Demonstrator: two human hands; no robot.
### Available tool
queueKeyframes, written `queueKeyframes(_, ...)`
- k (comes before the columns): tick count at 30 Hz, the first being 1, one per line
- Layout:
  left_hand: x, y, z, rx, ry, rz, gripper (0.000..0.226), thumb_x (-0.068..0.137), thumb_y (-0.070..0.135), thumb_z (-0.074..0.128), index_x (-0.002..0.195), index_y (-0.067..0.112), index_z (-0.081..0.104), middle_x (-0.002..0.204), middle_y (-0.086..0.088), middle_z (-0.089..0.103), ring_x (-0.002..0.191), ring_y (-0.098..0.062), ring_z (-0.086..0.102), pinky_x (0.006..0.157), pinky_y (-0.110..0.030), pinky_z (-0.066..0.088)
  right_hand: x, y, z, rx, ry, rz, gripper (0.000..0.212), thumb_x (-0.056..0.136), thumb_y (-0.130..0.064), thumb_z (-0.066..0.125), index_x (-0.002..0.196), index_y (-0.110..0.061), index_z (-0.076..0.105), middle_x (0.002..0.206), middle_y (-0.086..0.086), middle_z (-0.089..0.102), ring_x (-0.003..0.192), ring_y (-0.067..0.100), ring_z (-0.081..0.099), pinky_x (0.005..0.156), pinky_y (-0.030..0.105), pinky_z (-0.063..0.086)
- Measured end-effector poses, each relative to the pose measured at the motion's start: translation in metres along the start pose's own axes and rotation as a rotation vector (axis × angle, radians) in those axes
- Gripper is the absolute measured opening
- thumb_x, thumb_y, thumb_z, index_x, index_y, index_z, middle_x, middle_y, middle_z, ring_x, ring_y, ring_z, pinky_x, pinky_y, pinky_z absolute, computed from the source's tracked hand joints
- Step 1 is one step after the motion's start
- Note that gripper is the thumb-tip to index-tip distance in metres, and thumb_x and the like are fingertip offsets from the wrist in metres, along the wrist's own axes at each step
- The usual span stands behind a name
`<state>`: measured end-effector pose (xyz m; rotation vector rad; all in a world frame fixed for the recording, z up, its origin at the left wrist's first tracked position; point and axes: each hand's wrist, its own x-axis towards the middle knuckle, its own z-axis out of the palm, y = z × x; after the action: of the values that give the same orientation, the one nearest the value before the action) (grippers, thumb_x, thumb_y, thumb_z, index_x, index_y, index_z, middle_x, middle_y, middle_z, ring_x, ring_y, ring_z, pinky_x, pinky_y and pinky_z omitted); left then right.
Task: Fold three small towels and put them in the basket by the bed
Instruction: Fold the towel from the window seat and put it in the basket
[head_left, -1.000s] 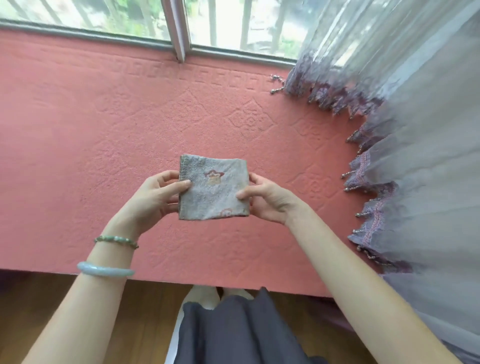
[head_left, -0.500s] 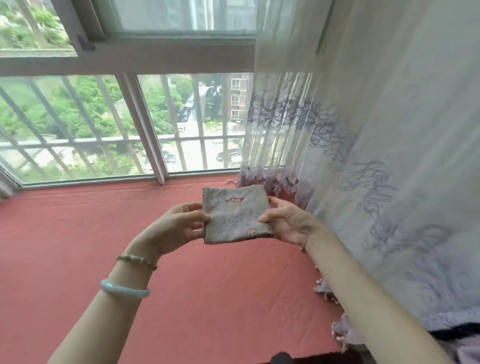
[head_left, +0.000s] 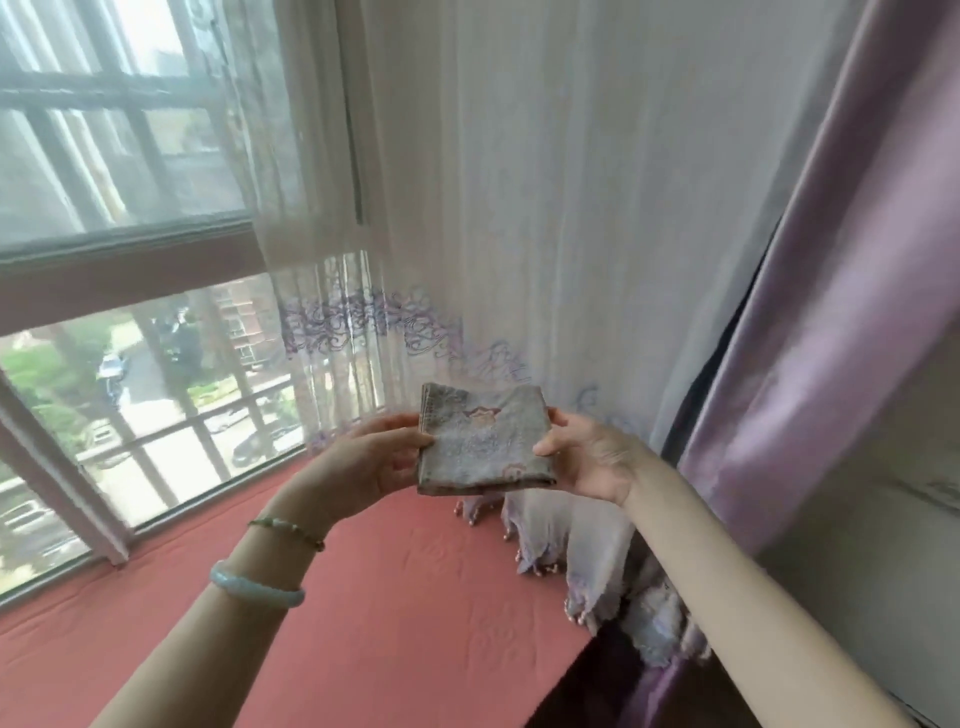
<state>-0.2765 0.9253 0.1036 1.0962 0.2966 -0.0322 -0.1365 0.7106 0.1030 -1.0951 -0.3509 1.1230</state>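
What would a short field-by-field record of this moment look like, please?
held item: small towel, folded square, held in the air
left hand: pinches the towel's left edge
right hand: pinches the towel's right edge
below: red embossed mat
behind: sheer curtain, purple drape, window
basket: not in view

At frame centre, a folded grey towel (head_left: 483, 441) is held in the air, the left hand (head_left: 371, 462) pinching its left edge and the right hand (head_left: 587, 457) its right. Below lies a red mat (head_left: 395, 613); a sheer embroidered curtain (head_left: 519, 208) hangs behind, a window (head_left: 119, 312) at left.
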Motion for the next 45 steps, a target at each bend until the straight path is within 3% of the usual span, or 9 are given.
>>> queueKeyframes(4,0.007,-0.016,0.051,0.066,-0.145,-0.06,0.025,0.071,0.001,0.062,0.096,0.004,0.063,0.092,-0.015,0.068,0.077,-0.025,0.062,0.063,-0.03,0.059,-0.076,0.009,-0.014,0.048,0.17,-0.098,0.058,0.063,0.01,0.054,0.117,-0.009,0.055,0.11,0.014,0.065,0.098,0.029,0.063,0.082,0.041,0.054)
queueKeyframes(10,0.031,-0.056,0.129,0.162,-0.422,-0.191,0.042,0.066,0.004,0.071,0.106,0.005,0.061,0.094,-0.011,0.067,0.077,-0.02,0.066,0.067,-0.03,0.059,-0.189,0.032,-0.044,0.054,0.397,-0.215,0.074,0.064,0.008,0.065,0.134,-0.006,0.046,0.142,0.025,0.041,0.124,0.04,0.045,0.107,0.057,0.034)
queueKeyframes(15,0.038,-0.085,0.222,0.182,-0.64,-0.287,0.034,0.073,-0.001,0.062,0.107,0.0,0.061,0.095,-0.014,0.069,0.077,-0.022,0.07,0.067,-0.034,0.06,-0.284,0.043,-0.062,0.128,0.574,-0.348,0.068,0.067,0.01,0.057,0.132,-0.001,0.044,0.131,0.024,0.053,0.12,0.04,0.052,0.1,0.054,0.042)
queueKeyframes(19,0.045,-0.113,0.3,0.254,-0.803,-0.351,0.043,0.063,0.005,0.078,0.103,0.006,0.063,0.087,-0.007,0.065,0.072,-0.016,0.063,0.065,-0.029,0.057,-0.357,0.051,-0.083,0.178,0.685,-0.43,0.068,0.072,0.01,0.053,0.138,-0.003,0.039,0.139,0.025,0.046,0.126,0.04,0.047,0.105,0.056,0.036)
queueKeyframes(23,0.045,-0.144,0.381,0.285,-0.894,-0.372,0.018,0.08,-0.002,0.057,0.094,0.008,0.062,0.074,-0.003,0.068,0.059,-0.013,0.065,0.054,-0.025,0.055,-0.429,0.055,-0.103,0.196,0.816,-0.465,0.067,0.07,0.011,0.055,0.134,-0.006,0.045,0.127,0.02,0.056,0.122,0.037,0.052,0.101,0.05,0.043)
queueKeyframes(32,0.047,-0.208,0.556,0.273,-1.091,-0.444,0.026,0.077,-0.001,0.057,0.103,0.001,0.057,0.095,-0.016,0.063,0.081,-0.026,0.063,0.078,-0.04,0.056,-0.575,0.041,-0.161,0.208,0.944,-0.579,0.061,0.069,0.012,0.056,0.127,-0.004,0.048,0.122,0.018,0.057,0.118,0.032,0.056,0.094,0.043,0.051)
queueKeyframes(39,0.053,-0.264,0.658,0.346,-1.175,-0.525,0.027,0.077,0.002,0.059,0.103,0.001,0.067,0.095,-0.017,0.063,0.073,-0.024,0.063,0.073,-0.036,0.057,-0.658,0.055,-0.212,0.278,1.064,-0.614,0.077,0.062,0.009,0.07,0.134,-0.005,0.045,0.129,0.019,0.048,0.131,0.033,0.042,0.113,0.044,0.024)
queueKeyframes(42,0.057,-0.282,0.701,0.388,-1.231,-0.552,0.039,0.075,0.004,0.062,0.114,-0.002,0.062,0.103,-0.02,0.061,0.083,-0.028,0.061,0.079,-0.039,0.056,-0.691,0.059,-0.231,0.303,1.133,-0.631,0.085,0.057,0.006,0.074,0.136,-0.007,0.044,0.127,0.017,0.049,0.125,0.032,0.047,0.101,0.039,0.04)
queueKeyframes(45,0.064,-0.299,0.741,0.427,-1.269,-0.562,0.057,0.07,0.006,0.071,0.125,-0.002,0.054,0.114,-0.022,0.051,0.09,-0.029,0.055,0.084,-0.042,0.054,-0.716,0.058,-0.251,0.338,1.151,-0.656,0.086,0.06,0.006,0.074,0.138,-0.007,0.041,0.131,0.017,0.048,0.126,0.031,0.046,0.101,0.037,0.038)
